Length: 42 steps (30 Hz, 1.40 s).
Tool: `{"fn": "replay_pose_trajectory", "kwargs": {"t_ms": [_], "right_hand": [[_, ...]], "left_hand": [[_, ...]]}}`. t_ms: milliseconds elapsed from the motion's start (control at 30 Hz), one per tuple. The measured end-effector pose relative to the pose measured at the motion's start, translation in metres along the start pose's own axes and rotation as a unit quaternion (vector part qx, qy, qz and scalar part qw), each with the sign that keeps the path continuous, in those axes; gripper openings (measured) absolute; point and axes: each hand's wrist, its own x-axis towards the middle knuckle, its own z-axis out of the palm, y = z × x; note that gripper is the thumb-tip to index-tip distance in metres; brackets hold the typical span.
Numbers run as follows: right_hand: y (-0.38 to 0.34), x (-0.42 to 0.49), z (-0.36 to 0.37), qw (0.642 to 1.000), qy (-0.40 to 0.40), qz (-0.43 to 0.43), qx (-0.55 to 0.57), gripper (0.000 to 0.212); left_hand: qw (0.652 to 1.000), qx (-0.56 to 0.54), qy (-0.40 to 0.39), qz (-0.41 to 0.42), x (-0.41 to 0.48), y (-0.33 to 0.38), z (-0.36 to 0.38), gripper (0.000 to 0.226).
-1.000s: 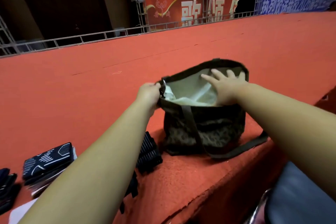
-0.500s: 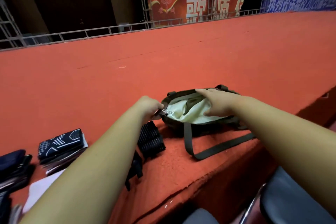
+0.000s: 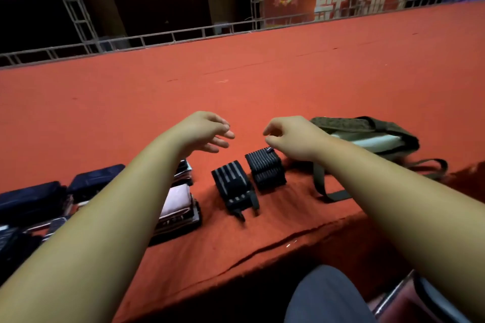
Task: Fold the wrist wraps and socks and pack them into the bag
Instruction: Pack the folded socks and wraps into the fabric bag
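Observation:
Two folded black wrist wraps with grey stripes lie side by side on the red carpeted ledge: one (image 3: pixel 232 187) nearer me, the other (image 3: pixel 266 169) just right of it. My left hand (image 3: pixel 203 132) hovers above and left of them, fingers relaxed and empty. My right hand (image 3: pixel 288 137) hangs over the right wrap with loosely curled fingers, holding nothing. The dark green bag (image 3: pixel 367 134) lies flattened at the right, its pale lining showing and its strap (image 3: pixel 328 191) trailing toward me. Folded socks sit at the left: a pink-topped stack (image 3: pixel 178 207) and dark navy pairs (image 3: pixel 34 199).
The red carpeted ledge (image 3: pixel 236 92) stretches far ahead to a metal railing (image 3: pixel 170 37). Its front edge drops off near me. A grey chair seat (image 3: pixel 328 296) shows at the lower right. More dark folded items lie at the far left edge.
Both hands have let go of the bag and moved left over the wrist wraps. The bag now lies flat at the right, and my view has swung left.

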Motion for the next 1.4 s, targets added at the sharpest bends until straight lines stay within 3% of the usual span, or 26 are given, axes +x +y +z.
{"fn": "replay_pose_trajectory", "kwargs": {"t_ms": [133, 300, 433, 633, 867, 1067, 1233, 1400], "right_hand": [[-0.054, 0.0, 0.032, 0.998, -0.031, -0.021, 0.06, 0.019], [-0.116, -0.003, 0.075, 0.989, -0.064, -0.008, 0.133, 0.018], [-0.153, -0.007, 0.109, 0.984, -0.109, 0.013, 0.141, 0.015], [-0.178, -0.01, 0.146, 0.985, -0.169, 0.031, 0.019, 0.051], [-0.183, -0.011, 0.165, 0.973, -0.214, 0.072, -0.039, 0.061], [-0.177, -0.018, 0.175, 0.978, -0.175, 0.097, 0.048, 0.056], [-0.172, -0.033, 0.179, 0.981, -0.133, 0.077, 0.114, 0.059], [-0.166, -0.044, 0.169, 0.981, -0.111, 0.001, 0.156, 0.062]], "left_hand": [[0.999, 0.023, 0.037, -0.012, -0.038, -0.042, -0.045, 0.013], [0.987, 0.135, 0.083, -0.012, -0.077, -0.091, -0.085, 0.014], [0.966, 0.252, 0.05, -0.013, -0.099, -0.116, -0.097, 0.013], [0.92, 0.389, -0.02, -0.042, -0.111, -0.137, -0.092, 0.033], [0.894, 0.431, -0.076, -0.101, -0.1, -0.146, -0.085, 0.042], [0.868, 0.466, -0.125, -0.121, -0.089, -0.146, -0.088, 0.033], [0.882, 0.424, -0.161, -0.128, -0.093, -0.138, -0.095, 0.043], [0.915, 0.345, -0.182, -0.101, -0.109, -0.136, -0.093, 0.041]]}}
